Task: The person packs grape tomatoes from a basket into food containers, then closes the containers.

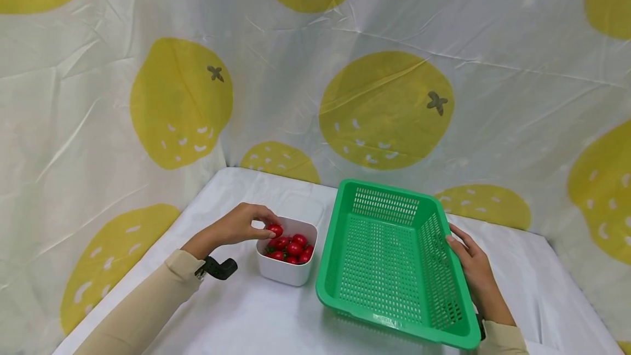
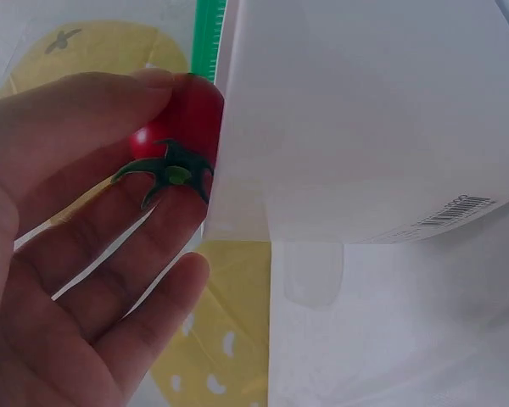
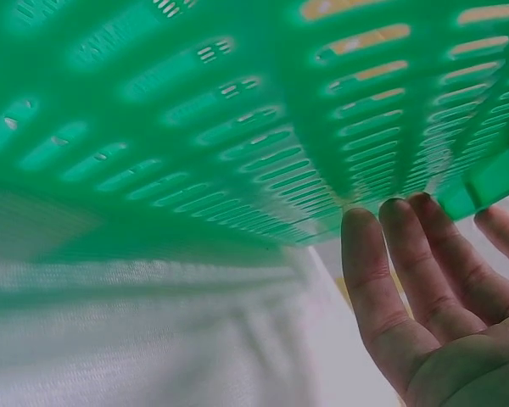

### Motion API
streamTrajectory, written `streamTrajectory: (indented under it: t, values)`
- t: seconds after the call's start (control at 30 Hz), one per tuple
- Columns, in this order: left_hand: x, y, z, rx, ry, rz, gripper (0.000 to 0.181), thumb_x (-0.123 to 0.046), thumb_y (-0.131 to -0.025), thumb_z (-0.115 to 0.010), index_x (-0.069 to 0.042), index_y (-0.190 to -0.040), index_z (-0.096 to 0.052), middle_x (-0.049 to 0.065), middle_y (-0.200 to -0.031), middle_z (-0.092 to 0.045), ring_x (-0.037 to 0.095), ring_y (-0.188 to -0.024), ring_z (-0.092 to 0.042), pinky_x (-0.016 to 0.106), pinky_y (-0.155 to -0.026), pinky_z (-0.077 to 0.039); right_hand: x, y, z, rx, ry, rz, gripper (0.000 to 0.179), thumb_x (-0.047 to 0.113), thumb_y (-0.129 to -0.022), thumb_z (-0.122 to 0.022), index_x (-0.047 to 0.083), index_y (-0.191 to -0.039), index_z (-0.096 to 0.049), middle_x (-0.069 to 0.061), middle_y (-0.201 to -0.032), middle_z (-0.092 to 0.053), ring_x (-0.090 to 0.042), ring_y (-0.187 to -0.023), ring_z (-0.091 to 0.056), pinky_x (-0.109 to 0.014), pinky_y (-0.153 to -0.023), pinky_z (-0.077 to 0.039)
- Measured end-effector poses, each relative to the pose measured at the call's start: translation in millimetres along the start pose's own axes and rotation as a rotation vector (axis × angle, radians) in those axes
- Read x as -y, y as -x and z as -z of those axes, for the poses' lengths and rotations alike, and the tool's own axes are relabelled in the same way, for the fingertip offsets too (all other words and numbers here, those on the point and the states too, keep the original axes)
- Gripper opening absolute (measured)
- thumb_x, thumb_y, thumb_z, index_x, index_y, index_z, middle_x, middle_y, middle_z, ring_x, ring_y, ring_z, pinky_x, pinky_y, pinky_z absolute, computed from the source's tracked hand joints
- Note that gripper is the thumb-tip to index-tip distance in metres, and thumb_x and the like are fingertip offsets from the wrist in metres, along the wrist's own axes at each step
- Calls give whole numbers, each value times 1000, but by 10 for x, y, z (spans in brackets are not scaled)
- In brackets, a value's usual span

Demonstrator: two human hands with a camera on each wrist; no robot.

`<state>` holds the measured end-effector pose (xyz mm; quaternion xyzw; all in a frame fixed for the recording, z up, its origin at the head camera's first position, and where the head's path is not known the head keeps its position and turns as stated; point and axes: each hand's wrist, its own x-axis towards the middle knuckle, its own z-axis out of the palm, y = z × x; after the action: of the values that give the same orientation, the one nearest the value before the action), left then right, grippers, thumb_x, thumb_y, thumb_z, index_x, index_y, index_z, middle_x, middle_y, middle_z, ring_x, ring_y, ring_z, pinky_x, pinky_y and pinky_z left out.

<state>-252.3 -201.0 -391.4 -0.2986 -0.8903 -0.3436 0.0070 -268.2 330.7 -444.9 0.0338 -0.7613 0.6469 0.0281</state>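
Observation:
In the head view my left hand (image 1: pixel 244 226) pinches a red cherry tomato (image 1: pixel 275 230) between thumb and fingers at the left rim of a white square container (image 1: pixel 283 273). The left wrist view shows this tomato (image 2: pixel 180 119) with its green calyx, close against the container's wall (image 2: pixel 348 127). Several more cherry tomatoes (image 1: pixel 294 248) lie inside. On the right, my right hand (image 1: pixel 475 262) holds the right rim of a green perforated plastic basket (image 1: pixel 325 273), thumb at the rim. From the right wrist, its fingers (image 3: pixel 369 271) reach up against the basket's slotted outer wall (image 3: pixel 297 170).
A pale, see-through lid (image 1: pixel 303 208) lies behind the container on the white tablecloth (image 1: pixel 236 311). The basket stands just right of the container. A curtain (image 1: pixel 276 86) printed with large yellow fruit hangs behind and at both sides.

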Motion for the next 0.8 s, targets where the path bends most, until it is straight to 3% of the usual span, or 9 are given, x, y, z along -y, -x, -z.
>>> streamTrajectory:
  t: [0.27,0.53,0.63,0.8]
  values:
    - [8,-1,14,8,22,-25,24,-10,-87,-69,-6,-111,-70,7,-106,-70,11,-91,-64,41,-92,-51,19,6,12,-1,18,4,59,36,-99,-52,21,-152,-31,22,-104,-63,-7,-82,-67,-31,-64,-57]
    - [11,-6,-4,1,42,-25,25,-11,-87,-69,-6,-112,-70,8,-108,-70,14,-94,-65,37,-92,-51,19,19,10,-7,30,9,58,36,-99,-51,21,-151,-32,21,-103,-64,-8,-79,-67,-32,-63,-57]
    - [32,3,-18,-6,54,-26,26,-14,-87,-70,-6,-112,-70,7,-108,-70,16,-96,-64,37,-92,-51,17,4,8,-18,87,22,58,38,-98,-51,20,-151,-33,23,-104,-62,-7,-80,-67,-32,-63,-57]
    - [47,13,-26,-14,73,-31,25,-15,-88,-69,-5,-111,-70,6,-108,-69,17,-99,-63,38,-92,-51,34,-6,9,-60,268,43,61,46,-97,-49,18,-150,-36,25,-103,-58,-5,-82,-65,-32,-65,-57]
